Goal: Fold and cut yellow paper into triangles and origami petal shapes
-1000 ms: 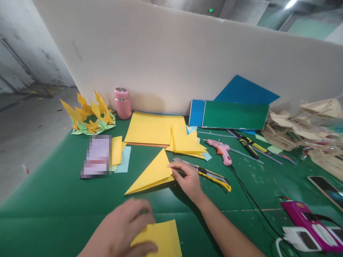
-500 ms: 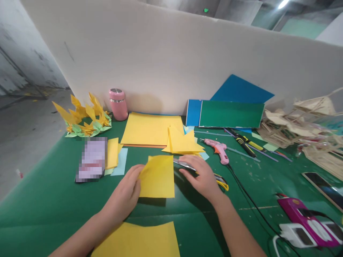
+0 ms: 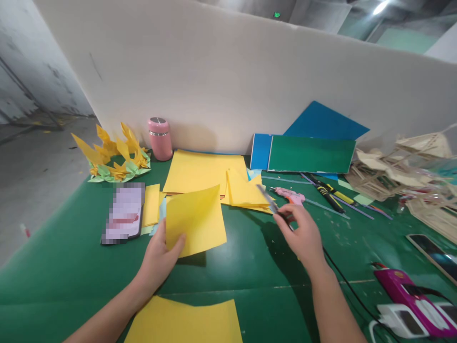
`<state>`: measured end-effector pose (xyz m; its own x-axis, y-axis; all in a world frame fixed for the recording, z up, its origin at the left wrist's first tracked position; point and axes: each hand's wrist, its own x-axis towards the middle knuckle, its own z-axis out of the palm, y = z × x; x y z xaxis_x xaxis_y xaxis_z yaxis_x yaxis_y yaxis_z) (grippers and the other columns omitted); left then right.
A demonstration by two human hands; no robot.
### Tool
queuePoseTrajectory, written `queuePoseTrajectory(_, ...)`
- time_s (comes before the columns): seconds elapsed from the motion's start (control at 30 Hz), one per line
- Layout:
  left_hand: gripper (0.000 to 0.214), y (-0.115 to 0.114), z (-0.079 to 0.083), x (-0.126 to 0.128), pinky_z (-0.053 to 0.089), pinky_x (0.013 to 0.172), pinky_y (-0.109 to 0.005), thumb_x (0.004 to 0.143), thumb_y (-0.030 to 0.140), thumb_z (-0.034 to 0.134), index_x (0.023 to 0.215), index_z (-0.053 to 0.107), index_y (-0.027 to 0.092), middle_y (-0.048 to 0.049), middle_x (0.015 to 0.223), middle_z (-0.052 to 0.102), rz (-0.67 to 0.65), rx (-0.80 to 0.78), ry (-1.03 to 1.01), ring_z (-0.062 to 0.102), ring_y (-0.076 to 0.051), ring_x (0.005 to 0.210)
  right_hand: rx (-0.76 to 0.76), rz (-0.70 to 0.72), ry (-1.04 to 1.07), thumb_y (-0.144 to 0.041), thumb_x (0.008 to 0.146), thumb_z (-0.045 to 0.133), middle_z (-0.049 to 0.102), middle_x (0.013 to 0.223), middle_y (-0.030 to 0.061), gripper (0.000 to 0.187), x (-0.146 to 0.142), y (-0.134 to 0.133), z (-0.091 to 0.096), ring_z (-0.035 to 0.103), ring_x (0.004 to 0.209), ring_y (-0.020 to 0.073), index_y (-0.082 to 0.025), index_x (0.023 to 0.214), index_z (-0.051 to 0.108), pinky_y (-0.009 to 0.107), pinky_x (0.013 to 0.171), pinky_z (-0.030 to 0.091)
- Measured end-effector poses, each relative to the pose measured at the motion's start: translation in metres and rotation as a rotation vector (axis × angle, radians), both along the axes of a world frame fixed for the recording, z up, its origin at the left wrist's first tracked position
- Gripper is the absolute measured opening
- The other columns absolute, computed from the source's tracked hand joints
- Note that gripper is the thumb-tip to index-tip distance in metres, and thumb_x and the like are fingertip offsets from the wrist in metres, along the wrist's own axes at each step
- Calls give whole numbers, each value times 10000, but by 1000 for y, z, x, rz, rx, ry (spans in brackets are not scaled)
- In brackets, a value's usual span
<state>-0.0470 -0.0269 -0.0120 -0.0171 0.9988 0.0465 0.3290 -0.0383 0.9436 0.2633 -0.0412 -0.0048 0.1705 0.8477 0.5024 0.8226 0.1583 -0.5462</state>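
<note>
My left hand [image 3: 161, 255] pinches the lower left corner of a folded yellow paper sheet [image 3: 195, 220] and holds it lifted off the green table [image 3: 64, 267]. My right hand [image 3: 303, 236] is closed on a utility knife [image 3: 268, 200], whose metal blade end points up and to the left. Behind the knife lies a pile of folded yellow triangles [image 3: 244, 193] on top of a stack of large yellow sheets [image 3: 200, 171]. Another yellow sheet [image 3: 185, 322] lies flat at the near edge below my arms.
A pink cup [image 3: 159, 138] and yellow-green paper flowers [image 3: 112, 159] stand at the back left, by a phone [image 3: 123, 213]. A pink glue gun [image 3: 291, 195], blue and green boards [image 3: 309, 152], wooden model parts [image 3: 403, 174] and a magenta device [image 3: 407, 293] occupy the right.
My right hand took the utility knife off the table and raised it to the right. My left hand lifted the yellow paper, which now shows as an unfolded square instead of a triangle.
</note>
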Motion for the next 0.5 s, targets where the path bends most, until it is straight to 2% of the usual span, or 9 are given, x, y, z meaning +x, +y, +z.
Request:
queuePoseTrajectory(0.1,559,0,-4,0,491,942,-410,709,425,575,1207,489,185,-120,1214,618,-8,1,-13,591,-289,1121,44,-281,-39,-415,808,511,592,796,67,220,13,1,-4,536,631,204,-202,817,565,328,580,429)
queuePoseTrajectory(0.17,524,0,-5,0,479,961,-401,716,411,574,1186,494,194,-110,1235,609,-15,11,-15,563,-287,1166,3,-366,-92,-441,808,497,588,776,77,250,19,2,-11,521,609,211,-202,797,568,331,555,403)
queuePoseTrajectory(0.33,494,-1,-4,2,488,945,-390,736,385,561,1187,488,197,-102,1216,616,-27,0,-10,570,-281,1155,-62,-321,-226,-435,850,454,620,795,110,280,25,8,-24,551,656,249,-206,769,594,336,534,381)
queuePoseTrajectory(0.43,527,-2,-3,2,476,958,-405,725,396,567,1202,484,186,-116,1223,607,-21,-6,-13,573,-288,1145,-39,-288,-325,-402,874,448,658,831,124,285,22,10,-21,572,690,269,-195,794,628,356,555,392)
queuePoseTrajectory(0.5,517,-1,-3,2,462,973,-401,726,389,565,1198,495,189,-111,1229,603,-30,5,-20,564,-282,1157,13,-232,-339,-361,891,455,674,853,123,263,13,9,-16,596,752,283,-190,823,644,389,625,426)
